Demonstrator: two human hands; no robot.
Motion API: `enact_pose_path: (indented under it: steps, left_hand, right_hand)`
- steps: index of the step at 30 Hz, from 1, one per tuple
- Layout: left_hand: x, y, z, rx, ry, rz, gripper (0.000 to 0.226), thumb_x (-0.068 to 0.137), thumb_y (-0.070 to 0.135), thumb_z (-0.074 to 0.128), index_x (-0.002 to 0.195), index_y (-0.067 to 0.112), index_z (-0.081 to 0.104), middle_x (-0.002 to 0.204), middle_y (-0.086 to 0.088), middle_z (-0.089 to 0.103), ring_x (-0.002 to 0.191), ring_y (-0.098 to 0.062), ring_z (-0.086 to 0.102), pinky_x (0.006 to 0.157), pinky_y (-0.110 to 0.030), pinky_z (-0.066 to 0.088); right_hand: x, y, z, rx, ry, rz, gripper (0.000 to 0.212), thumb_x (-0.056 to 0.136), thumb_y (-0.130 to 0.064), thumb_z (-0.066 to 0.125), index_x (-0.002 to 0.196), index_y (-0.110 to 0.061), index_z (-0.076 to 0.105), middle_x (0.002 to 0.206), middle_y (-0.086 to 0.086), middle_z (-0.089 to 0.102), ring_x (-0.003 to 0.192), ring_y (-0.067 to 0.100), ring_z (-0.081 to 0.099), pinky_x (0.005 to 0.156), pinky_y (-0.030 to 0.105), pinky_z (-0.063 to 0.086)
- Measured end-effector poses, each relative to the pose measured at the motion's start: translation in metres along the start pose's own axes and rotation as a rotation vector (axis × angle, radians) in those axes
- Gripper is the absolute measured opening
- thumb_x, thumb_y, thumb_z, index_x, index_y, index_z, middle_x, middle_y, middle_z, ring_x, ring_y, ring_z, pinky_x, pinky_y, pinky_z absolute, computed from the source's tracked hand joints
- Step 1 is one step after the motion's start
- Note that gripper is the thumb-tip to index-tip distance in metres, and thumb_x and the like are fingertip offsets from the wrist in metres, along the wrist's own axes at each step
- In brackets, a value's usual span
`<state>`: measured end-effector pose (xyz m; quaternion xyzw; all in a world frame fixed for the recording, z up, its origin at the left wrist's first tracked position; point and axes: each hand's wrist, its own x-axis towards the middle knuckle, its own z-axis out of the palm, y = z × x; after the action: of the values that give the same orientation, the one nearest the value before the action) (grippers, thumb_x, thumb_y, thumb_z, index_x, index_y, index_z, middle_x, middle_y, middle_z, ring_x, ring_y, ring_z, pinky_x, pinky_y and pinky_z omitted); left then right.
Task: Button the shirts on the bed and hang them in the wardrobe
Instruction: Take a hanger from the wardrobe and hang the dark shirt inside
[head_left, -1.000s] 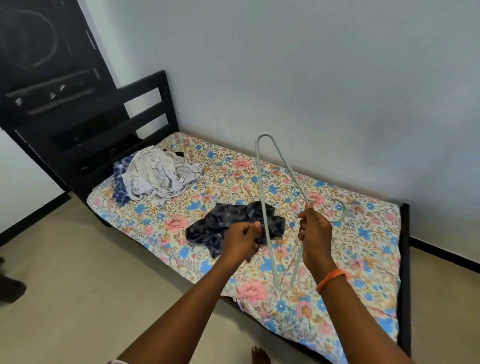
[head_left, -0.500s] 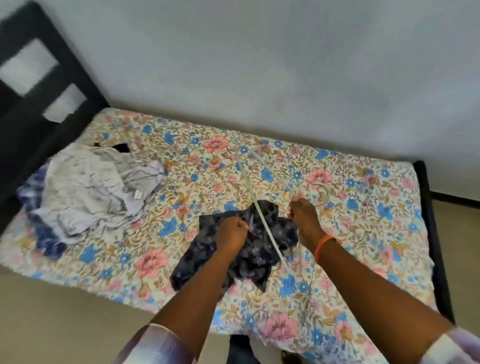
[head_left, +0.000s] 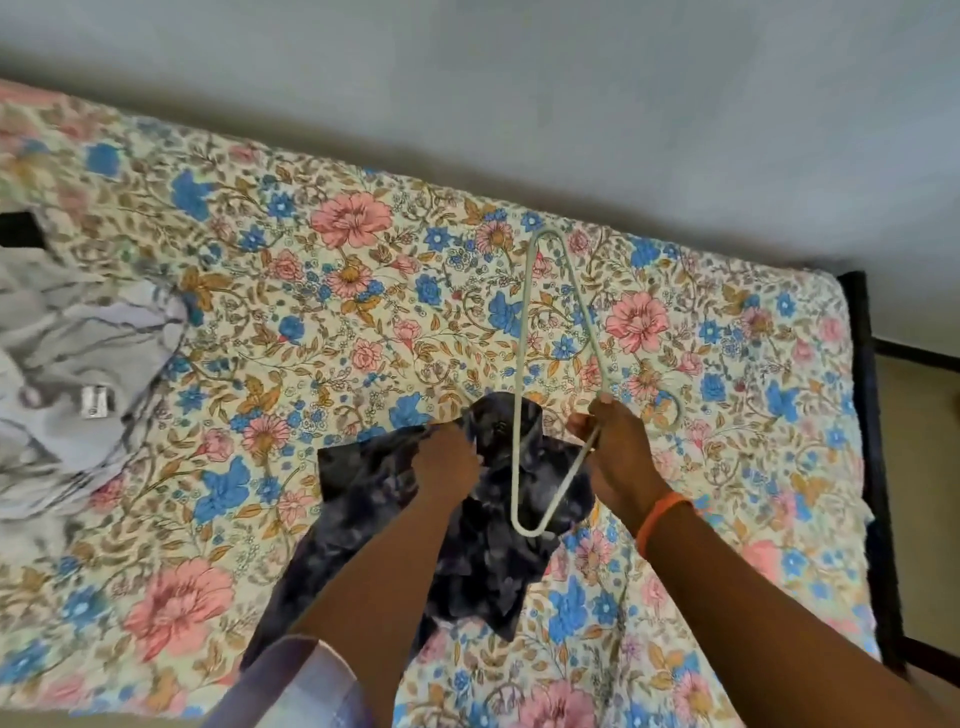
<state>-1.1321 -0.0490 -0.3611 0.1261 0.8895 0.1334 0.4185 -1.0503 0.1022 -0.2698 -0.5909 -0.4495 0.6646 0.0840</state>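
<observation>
A dark blue patterned shirt (head_left: 483, 561) lies crumpled on the floral bed (head_left: 322, 322) below centre. My left hand (head_left: 449, 462) is closed on the shirt's upper edge. My right hand (head_left: 618, 452), with an orange band on its wrist, grips a pale green wire hanger (head_left: 524, 364) near its hook. The hanger stands on end over the shirt, its long loop reaching up the bed and its lower corner resting above the cloth. A grey and white shirt (head_left: 72, 374) lies bunched at the left edge of the bed.
The bed runs along a pale grey wall (head_left: 519, 93). A black bed frame (head_left: 872, 467) edges the right side, with beige floor (head_left: 930, 467) beyond it. My sleeve cuff (head_left: 296, 686) shows at the bottom.
I have come closer to the bed and leaned over it. Both hands dropped from mid-air onto the dark shirt. The left hand has taken hold of the cloth; the hanger stayed in the right hand.
</observation>
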Motion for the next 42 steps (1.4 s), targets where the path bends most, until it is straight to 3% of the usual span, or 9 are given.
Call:
enact_pose_path:
  steps: [2,5,12,15,19,25,31,38,42]
  left_hand:
    - [0.003,-0.006,0.003,-0.059,0.048,0.006,0.006,0.094,0.014,0.059,0.092,0.009,0.057,0.086,-0.008,0.060,0.078,-0.026,0.059,0.066,-0.038,0.048]
    - [-0.009,-0.003,-0.008,-0.226,0.193,0.091,0.027,0.092,0.002,0.050,0.067,0.009,0.044,0.066,-0.005,0.045,0.061,-0.024,0.042,0.059,-0.033,0.030]
    - [-0.090,0.044,-0.119,-0.460,0.306,0.316,0.023,0.102,0.006,0.039,0.111,0.000,0.059,0.099,-0.016,0.057,0.084,-0.033,0.054,0.072,-0.047,0.042]
    - [-0.136,0.058,-0.168,-0.549,0.277,0.394,0.020,0.102,0.010,0.037,0.105,0.010,0.057,0.086,-0.014,0.054,0.066,-0.025,0.048,0.062,-0.038,0.038]
    - [-0.214,0.074,-0.226,-0.740,0.206,0.474,0.027,0.092,0.017,0.042,0.078,0.035,0.056,0.081,-0.008,0.054,0.071,-0.023,0.050,0.066,-0.038,0.039]
    - [-0.331,0.105,-0.277,-0.696,0.387,0.537,0.018,0.084,0.014,0.046,0.071,0.025,0.052,0.063,0.012,0.050,0.064,-0.012,0.044,0.065,-0.032,0.035]
    - [-0.418,0.139,-0.310,-0.679,0.591,0.598,0.017,0.097,0.009,0.046,0.084,0.018,0.054,0.072,0.003,0.049,0.067,-0.013,0.045,0.060,-0.026,0.036]
    - [-0.472,0.164,-0.311,-0.506,0.607,0.736,0.021,0.100,0.026,0.053,0.081,0.019,0.048,0.067,0.010,0.044,0.055,-0.002,0.039,0.058,-0.021,0.035]
    - [-0.485,0.169,-0.308,-0.418,0.646,0.713,0.019,0.102,0.027,0.050,0.086,0.015,0.049,0.069,0.009,0.049,0.054,0.000,0.041,0.056,-0.016,0.035]
  right_hand:
    - [0.001,0.001,-0.001,0.115,0.011,0.024,0.014,0.106,-0.012,0.039,0.101,-0.010,0.051,0.079,0.004,0.047,0.068,0.017,0.052,0.078,0.032,0.049]
    - [-0.008,-0.011,-0.003,0.253,-0.034,0.085,0.015,0.105,-0.015,0.040,0.097,-0.012,0.053,0.081,0.008,0.052,0.083,0.024,0.057,0.081,0.038,0.048]
    - [-0.060,-0.108,0.004,0.597,-0.190,0.041,0.033,0.106,-0.026,0.037,0.076,-0.017,0.048,0.074,0.006,0.058,0.089,0.025,0.060,0.101,0.053,0.036]
    - [-0.093,-0.152,0.008,0.726,-0.311,-0.001,0.037,0.105,-0.029,0.038,0.070,-0.016,0.046,0.067,0.005,0.052,0.080,0.025,0.058,0.097,0.059,0.039]
    - [-0.148,-0.203,0.007,0.827,-0.466,-0.050,0.037,0.100,-0.027,0.040,0.065,-0.017,0.045,0.063,0.003,0.044,0.067,0.022,0.052,0.091,0.059,0.045]
    - [-0.224,-0.256,-0.018,0.904,-0.617,-0.073,0.038,0.100,-0.033,0.036,0.065,-0.018,0.042,0.061,0.000,0.041,0.061,0.018,0.046,0.084,0.052,0.047]
    - [-0.263,-0.275,-0.044,0.908,-0.640,-0.098,0.039,0.100,-0.033,0.034,0.064,-0.018,0.040,0.056,-0.001,0.038,0.060,0.016,0.041,0.082,0.044,0.044]
    - [-0.293,-0.284,-0.048,1.020,-0.624,-0.092,0.041,0.099,-0.033,0.030,0.061,-0.019,0.038,0.055,-0.001,0.035,0.054,0.016,0.037,0.086,0.042,0.044]
    - [-0.304,-0.284,-0.043,0.967,-0.616,-0.141,0.040,0.097,-0.032,0.030,0.060,-0.020,0.038,0.054,-0.002,0.032,0.053,0.016,0.035,0.076,0.037,0.043]
